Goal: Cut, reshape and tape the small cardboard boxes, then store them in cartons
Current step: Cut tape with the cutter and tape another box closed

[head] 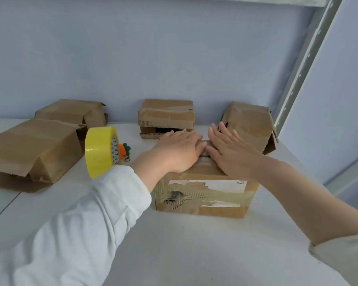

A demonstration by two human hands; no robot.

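Cardboard box (205,195) at the centre of the frame, slightly right, standing on the white desk (174,244). Your left hand (180,151) and right hand (229,153) lie side by side on its top. Each grip is spread flat with the fingers straight, pressing the top flaps down where they meet.

The box looks light and rather soft. Its near face is torn through to the corrugation, with old clear tape and a ripped label across it, so it will likely dent under hard pressure. Hold it by the corners and side walls, which look firmer than the damaged front.

To the left of centre, yellow tape roll (100,151) stands on edge, with a small carrot charm (124,150) just beside it. More worn boxes sit around:

- left box (29,149) at the left edge
- rear left box (70,112) behind it
- centre rear box (166,116) against the wall
- right rear box (250,124) just beyond your right hand

The desk is smooth and matt. A plain pale blue wall (132,48) fills the upper frame, and a perforated metal shelf post (304,58) slants down the upper right.
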